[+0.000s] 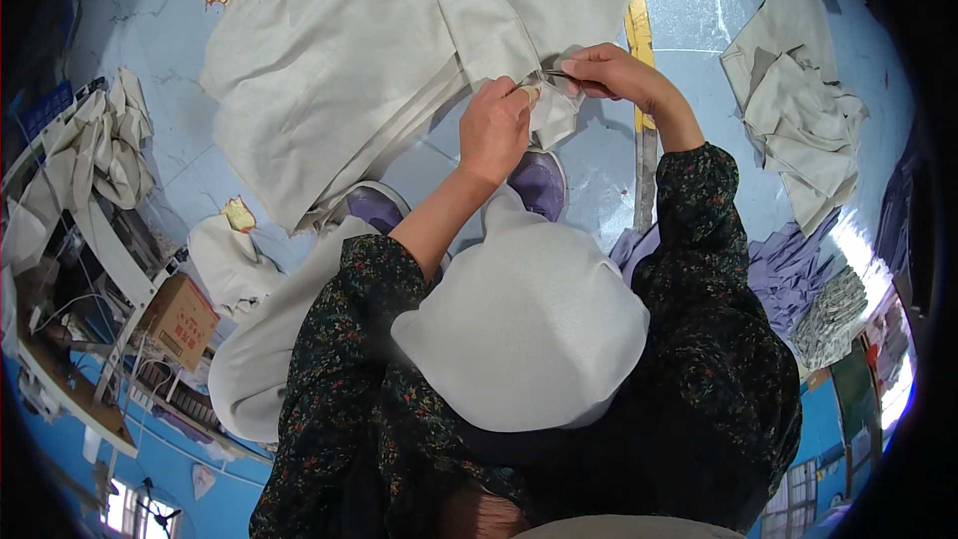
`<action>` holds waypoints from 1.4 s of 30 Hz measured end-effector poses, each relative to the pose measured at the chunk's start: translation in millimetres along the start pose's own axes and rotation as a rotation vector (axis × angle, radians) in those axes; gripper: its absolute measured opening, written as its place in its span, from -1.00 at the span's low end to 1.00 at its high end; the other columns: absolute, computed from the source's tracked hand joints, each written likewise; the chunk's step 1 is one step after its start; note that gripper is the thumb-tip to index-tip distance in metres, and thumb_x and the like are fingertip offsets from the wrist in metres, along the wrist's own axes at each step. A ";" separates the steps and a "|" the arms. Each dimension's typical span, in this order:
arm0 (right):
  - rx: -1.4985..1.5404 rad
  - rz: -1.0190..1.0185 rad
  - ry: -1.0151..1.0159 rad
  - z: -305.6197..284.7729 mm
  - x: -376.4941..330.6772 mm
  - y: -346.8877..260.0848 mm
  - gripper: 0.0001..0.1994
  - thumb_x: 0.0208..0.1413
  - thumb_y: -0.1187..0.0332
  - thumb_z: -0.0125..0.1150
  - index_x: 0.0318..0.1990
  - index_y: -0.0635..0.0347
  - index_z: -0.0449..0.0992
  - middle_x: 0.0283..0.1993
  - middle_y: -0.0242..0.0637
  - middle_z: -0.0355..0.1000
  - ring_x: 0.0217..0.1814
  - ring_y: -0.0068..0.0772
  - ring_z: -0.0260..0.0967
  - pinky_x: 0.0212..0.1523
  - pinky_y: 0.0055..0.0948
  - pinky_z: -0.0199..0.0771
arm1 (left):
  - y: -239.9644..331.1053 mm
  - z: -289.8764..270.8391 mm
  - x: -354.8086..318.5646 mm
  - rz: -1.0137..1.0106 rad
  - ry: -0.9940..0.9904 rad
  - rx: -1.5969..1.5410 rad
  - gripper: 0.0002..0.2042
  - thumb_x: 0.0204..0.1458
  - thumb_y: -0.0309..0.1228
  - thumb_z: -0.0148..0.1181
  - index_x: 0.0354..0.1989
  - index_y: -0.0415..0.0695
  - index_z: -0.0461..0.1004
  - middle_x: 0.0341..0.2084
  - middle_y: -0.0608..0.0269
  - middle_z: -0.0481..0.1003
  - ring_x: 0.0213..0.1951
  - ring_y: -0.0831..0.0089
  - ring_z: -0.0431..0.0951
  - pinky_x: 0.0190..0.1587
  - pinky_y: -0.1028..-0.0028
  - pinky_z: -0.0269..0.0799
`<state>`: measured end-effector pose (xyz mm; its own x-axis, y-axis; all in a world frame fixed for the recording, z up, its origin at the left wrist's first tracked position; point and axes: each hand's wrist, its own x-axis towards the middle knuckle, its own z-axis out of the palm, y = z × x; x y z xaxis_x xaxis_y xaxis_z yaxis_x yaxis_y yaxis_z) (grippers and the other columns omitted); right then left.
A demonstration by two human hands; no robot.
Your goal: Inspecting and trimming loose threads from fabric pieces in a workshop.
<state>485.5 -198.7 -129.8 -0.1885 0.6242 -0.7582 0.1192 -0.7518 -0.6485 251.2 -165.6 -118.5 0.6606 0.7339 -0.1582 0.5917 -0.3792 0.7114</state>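
Observation:
In front of me, my left hand (496, 125) is closed on the edge of a cream cloth piece (484, 15), its thumb and fingers pinched together. Just to its right, my right hand (611, 75) grips a small slim metal tool (555, 73), like thread snips, whose tip meets the cloth by the left fingers. The tool's full shape is hidden by the hand. A pale flap of the same cloth hangs below both hands. More cream cloth (329, 70) spreads out to the left, and another cream piece (529, 319) lies over my lap.
My purple shoes (540, 185) stand below the hands on the pale blue floor (689, 70). Crumpled cream cloth (803, 110) lies at right, above purple cloth stacks (793, 274). Yellow tape (640, 30) marks the floor. At left are a cardboard box (183, 321) and a cluttered table (75, 359).

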 end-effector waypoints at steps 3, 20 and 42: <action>-0.030 0.041 -0.046 -0.8 -1.9 -8.3 -0.59 0.27 0.02 0.12 -0.52 0.09 0.53 -0.71 -0.59 0.15 -0.67 -0.71 -0.04 -0.62 -0.56 -0.13 | 0.6 -1.0 -1.0 0.055 0.033 -0.014 -0.87 -0.02 -0.57 0.24 -0.28 -0.15 0.62 -0.43 0.17 0.44 -0.30 0.12 0.48 -0.27 0.20 0.42; -0.421 -0.508 1.253 -152.9 87.6 -21.0 -0.55 -0.17 0.18 0.45 -0.07 0.14 0.62 -0.13 -0.18 0.60 0.01 0.01 0.54 0.03 -0.16 0.50 | -64.0 -68.8 28.7 -0.451 0.347 -0.369 -0.79 0.07 -0.50 -0.09 -0.40 -0.30 0.51 -0.49 0.01 0.50 -0.37 0.20 0.51 -0.26 0.33 0.38; 0.203 -0.813 0.023 -14.6 -97.8 -319.3 -0.70 0.30 0.22 0.16 -0.01 0.26 0.59 -0.53 -0.62 0.30 -0.74 -0.89 -0.07 -0.66 -0.80 -0.10 | -108.2 -642.1 -95.0 -0.544 0.569 -0.898 -0.72 0.34 -0.37 -0.05 -0.03 -0.33 0.50 -0.15 -0.02 0.60 -0.12 0.20 0.65 -0.01 0.21 0.64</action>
<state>480.1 -16.6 150.5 -0.1198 0.9909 -0.0621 -0.2240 -0.0879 -0.9706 -172.4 167.6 259.2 -0.0101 0.9066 -0.4220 0.0458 0.4220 0.9055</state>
